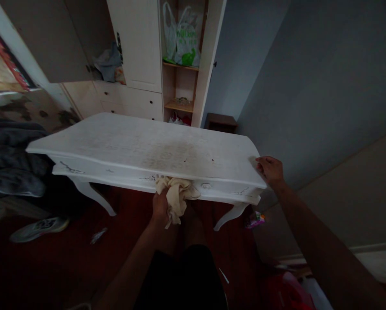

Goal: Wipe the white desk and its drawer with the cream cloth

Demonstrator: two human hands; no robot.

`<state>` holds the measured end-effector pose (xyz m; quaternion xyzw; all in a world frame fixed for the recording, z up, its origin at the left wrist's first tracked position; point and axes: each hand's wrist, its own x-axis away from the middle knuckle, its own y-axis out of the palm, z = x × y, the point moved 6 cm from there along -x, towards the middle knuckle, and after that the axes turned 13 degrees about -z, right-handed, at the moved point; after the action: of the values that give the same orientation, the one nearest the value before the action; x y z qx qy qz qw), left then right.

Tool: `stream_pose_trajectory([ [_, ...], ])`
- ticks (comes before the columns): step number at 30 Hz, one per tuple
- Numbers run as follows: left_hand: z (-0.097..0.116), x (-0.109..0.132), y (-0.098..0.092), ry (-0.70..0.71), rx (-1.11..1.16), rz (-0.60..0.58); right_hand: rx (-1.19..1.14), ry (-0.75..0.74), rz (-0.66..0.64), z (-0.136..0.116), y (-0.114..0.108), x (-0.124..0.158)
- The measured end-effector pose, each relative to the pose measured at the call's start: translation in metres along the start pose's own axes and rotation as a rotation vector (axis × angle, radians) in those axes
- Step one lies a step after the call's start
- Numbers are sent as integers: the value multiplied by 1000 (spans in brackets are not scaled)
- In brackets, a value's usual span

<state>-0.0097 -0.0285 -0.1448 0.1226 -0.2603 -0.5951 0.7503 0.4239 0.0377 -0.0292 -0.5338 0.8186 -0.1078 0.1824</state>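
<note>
A white table (131, 133) with curved legs and carved front trim stands before me, its top marked by a dark smudged patch and a few small dark spots. My left hand (161, 206) is closed on a crumpled cream cloth (178, 193), which lies against the table's front edge near the middle. Over at the right end, my right hand (272, 168) touches the tabletop's edge with its fingers curled together. Beside those fingertips is a small pale yellowish patch; whether they pinch anything is hidden.
Behind the table is a cream wardrobe (137, 47) with an open door and plastic bags (186, 41) on a shelf. Dark grey fabric (12, 155) is heaped at left, above a shoe (39, 229). A purple packet (255, 219) lies by the right wall (325, 86).
</note>
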Motion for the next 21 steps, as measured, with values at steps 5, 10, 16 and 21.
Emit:
stream_pose_trajectory([
  [5,29,-2,-21,188,-11,118,13,-4,7,2,0,-2],
  [10,56,7,-42,242,9,210,23,-22,1,1,1,-1],
  [16,87,31,-51,400,-13,301,38,-26,-15,1,2,-1],
  [21,128,26,-22,675,-22,274,61,-55,-17,-1,2,-2],
])
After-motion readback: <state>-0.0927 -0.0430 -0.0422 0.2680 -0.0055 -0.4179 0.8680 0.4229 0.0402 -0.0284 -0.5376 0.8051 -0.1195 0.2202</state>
